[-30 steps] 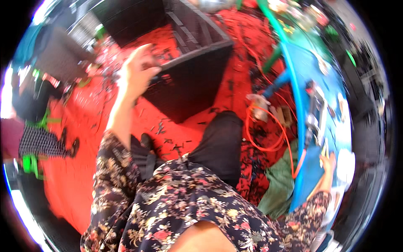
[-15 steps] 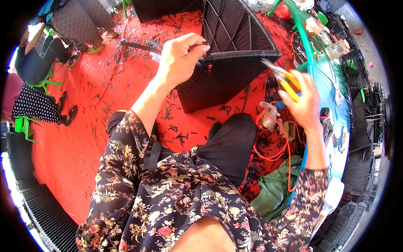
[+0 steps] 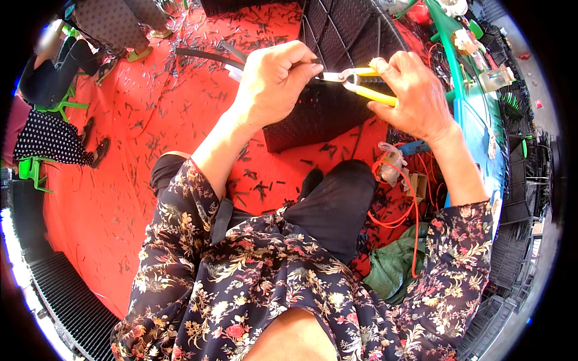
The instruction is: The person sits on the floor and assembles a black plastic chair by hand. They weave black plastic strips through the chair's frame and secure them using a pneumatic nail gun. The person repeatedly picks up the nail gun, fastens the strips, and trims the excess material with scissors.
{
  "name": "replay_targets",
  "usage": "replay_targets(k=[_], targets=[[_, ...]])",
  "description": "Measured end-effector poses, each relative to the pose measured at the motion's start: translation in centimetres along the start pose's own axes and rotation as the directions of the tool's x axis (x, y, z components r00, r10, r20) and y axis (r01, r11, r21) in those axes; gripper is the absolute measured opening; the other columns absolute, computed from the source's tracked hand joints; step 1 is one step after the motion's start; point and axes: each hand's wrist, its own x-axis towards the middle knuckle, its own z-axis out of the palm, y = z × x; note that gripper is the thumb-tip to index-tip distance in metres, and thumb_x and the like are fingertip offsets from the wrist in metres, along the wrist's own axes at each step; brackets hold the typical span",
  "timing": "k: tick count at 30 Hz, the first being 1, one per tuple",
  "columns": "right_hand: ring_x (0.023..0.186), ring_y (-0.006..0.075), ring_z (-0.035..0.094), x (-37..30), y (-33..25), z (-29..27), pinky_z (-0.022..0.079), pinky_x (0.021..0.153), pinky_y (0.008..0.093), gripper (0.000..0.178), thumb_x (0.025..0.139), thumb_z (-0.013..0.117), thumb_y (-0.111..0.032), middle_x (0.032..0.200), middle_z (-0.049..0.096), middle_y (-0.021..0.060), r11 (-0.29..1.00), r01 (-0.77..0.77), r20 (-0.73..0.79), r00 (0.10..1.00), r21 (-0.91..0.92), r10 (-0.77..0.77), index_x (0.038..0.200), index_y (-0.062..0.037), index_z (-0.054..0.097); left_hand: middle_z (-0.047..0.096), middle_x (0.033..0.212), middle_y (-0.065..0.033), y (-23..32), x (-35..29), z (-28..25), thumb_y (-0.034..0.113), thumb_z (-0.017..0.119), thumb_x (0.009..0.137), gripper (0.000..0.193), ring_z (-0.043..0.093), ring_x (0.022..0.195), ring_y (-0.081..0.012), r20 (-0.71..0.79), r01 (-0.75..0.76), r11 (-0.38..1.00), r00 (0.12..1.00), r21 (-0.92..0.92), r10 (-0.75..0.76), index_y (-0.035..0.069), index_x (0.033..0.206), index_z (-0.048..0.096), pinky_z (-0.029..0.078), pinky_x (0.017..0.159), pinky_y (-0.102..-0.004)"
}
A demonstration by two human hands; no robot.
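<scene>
My left hand [image 3: 271, 84] is closed in a pinch on a flat black strip [image 3: 208, 55], whose long tail sticks out to the left. A short dark end shows at its fingertips. In my right hand [image 3: 415, 96] is a pair of shears [image 3: 370, 92] with yellow handles, the handles spread apart. Their blades point left and reach the strip's end by my left fingertips; whether they touch it I cannot tell. Just beyond and below both hands stands a black woven basket [image 3: 355, 36], its near rim partly hidden by my hands and the shears.
Black offcuts litter the red floor covering [image 3: 132, 198]. An orange hose [image 3: 415, 222] coils beside a green cloth sack [image 3: 391, 259] at right. A blue-green table [image 3: 475, 132] holds a glass jar [image 3: 497, 79]. Other people sit on green stools [image 3: 36, 171] at far left.
My right hand has brought the shears left and up, so the blades now meet my left fingertips. My left hand has shifted slightly right. The view has moved a little.
</scene>
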Motion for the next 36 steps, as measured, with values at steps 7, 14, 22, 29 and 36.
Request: replay_targets(k=[7,14,22,29,36], targets=[[0.076,0.0294,0.060,-1.1,0.7,2.3,0.050,0.066,0.0391,0.026,0.073,0.068,-0.020,0.081,0.054,0.0098,0.984,-0.145,-0.060,0.987,0.102,0.152,0.093,-0.0064,0.058,0.065,0.081,-0.0044,0.2,0.5,0.3,0.006,0.062,0.083,0.004,0.059,0.077,-0.0125,0.080,0.136,0.983,0.989,-0.126,-0.126,0.002,0.085,0.063,0.046,0.070,-0.0250],[0.073,0.0166,0.054,-23.3,7.1,-1.3,0.044,0.068,0.0305,0.042,0.084,0.064,-0.034,0.081,0.059,0.0080,0.470,-0.872,0.020,0.477,0.136,0.879,0.108,0.0002,0.060,0.063,0.101,-0.0057,1.0,-1.9,1.3,0.016,0.066,0.068,0.010,0.053,0.112,-0.0264,0.235,-0.542,0.804,0.838,0.246,0.493,0.009,0.068,0.060,0.029,0.102,-0.0511],[0.091,0.0294,0.057,-56.4,3.3,-5.5,0.042,0.087,0.0372,0.056,0.085,0.060,-0.040,0.100,0.061,0.0183,-0.489,-0.869,0.049,-0.493,-0.080,0.868,0.118,0.0046,0.055,0.055,0.074,-0.0037,0.8,-10.5,5.3,0.022,0.061,0.065,0.014,0.056,0.084,-0.0226,0.651,-0.641,0.768,0.586,0.008,0.482,0.010,0.063,0.055,0.038,0.089,-0.0466],[0.090,0.0278,0.057,-56.8,2.4,-5.1,0.043,0.088,0.0365,0.055,0.085,0.061,-0.037,0.099,0.061,0.0179,-0.411,-0.876,-0.120,-0.393,-0.252,0.912,0.119,0.0050,0.054,0.061,0.082,-0.0073,-3.0,-11.8,3.5,0.027,0.069,0.066,0.026,0.060,0.086,-0.0235,0.892,-0.502,0.776,0.421,0.382,-0.166,0.007,0.082,0.062,0.043,0.071,-0.0413],[0.100,0.0269,0.056,-30.1,5.8,-1.9,0.043,0.090,0.0365,0.048,0.082,0.065,-0.021,0.111,0.059,0.0178,0.355,-0.902,0.088,0.386,0.247,0.918,0.121,0.0040,0.051,0.063,0.093,-0.0085,-4.6,-13.9,4.9,0.033,0.072,0.069,0.039,0.061,0.092,-0.0262,0.898,-0.437,0.824,0.400,0.360,-0.180,0.006,0.095,0.061,0.046,0.076,-0.0403]])
